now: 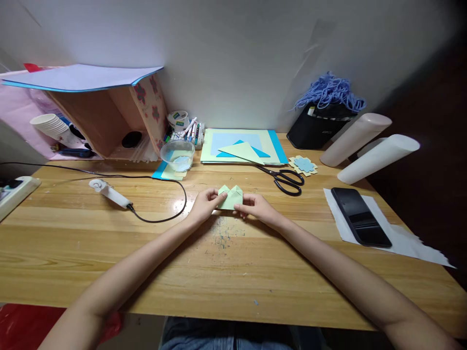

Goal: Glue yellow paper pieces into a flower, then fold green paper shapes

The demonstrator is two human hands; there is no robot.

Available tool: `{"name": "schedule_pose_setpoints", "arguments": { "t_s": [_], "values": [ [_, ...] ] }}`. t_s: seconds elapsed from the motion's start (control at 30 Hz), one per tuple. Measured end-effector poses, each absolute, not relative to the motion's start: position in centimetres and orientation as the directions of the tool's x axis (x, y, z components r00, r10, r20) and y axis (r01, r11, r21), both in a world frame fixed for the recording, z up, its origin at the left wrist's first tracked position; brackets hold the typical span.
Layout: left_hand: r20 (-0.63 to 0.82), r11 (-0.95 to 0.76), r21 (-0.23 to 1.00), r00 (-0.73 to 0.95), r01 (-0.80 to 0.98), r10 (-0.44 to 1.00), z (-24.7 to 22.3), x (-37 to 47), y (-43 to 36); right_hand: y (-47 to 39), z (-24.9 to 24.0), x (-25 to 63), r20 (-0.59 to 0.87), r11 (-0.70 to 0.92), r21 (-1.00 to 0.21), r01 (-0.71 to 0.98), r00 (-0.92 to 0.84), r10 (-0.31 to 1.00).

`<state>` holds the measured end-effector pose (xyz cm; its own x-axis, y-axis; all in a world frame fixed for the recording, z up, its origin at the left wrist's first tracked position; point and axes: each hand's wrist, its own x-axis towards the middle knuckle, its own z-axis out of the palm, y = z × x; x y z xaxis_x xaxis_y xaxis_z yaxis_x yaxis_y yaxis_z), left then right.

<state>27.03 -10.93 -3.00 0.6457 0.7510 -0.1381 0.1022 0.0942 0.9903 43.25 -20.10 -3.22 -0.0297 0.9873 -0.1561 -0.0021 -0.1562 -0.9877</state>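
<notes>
Between my two hands is a small piece of folded pale green paper [231, 199], with two pointed flaps along its top edge. My left hand [205, 204] pinches its left side, thumb on the front face. On the right side, my right hand [257, 207] grips the lower corner between thumb and fingers. The paper is held up just over the wooden table [175, 267]. Black-handled scissors [288, 182] lie beyond my right hand, their blades partly under a green paper triangle [242, 151].
A stack of coloured paper [277, 146] lies at the back. Left are a clear plastic bowl [177, 154], a white corded tool [111, 193] and a cardboard box [109, 112]. Right are a phone [361, 216], two paper rolls [379, 158] and a black yarn holder [314, 129].
</notes>
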Motion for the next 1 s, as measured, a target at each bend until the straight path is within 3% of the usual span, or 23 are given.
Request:
{"name": "schedule_pose_setpoints", "arguments": {
  "t_s": [0.23,0.47,1.0],
  "values": [
    [-0.086,0.064,0.996,0.633,0.057,0.769,-3.8,27.1,-11.3,-19.9,-3.2,43.3,-0.197,-0.197,-0.980,-0.023,-0.016,0.980],
    [-0.244,0.245,0.964,0.733,0.108,0.635,-2.4,27.2,-11.7,-19.8,-3.0,43.3,-0.195,-0.192,-0.979,-0.066,0.052,0.979],
    [-0.224,0.206,0.973,0.647,0.105,0.729,-2.6,27.4,-12.5,-19.8,-3.1,43.4,-0.202,-0.199,-0.979,-0.049,0.047,0.978]
  ]
}}
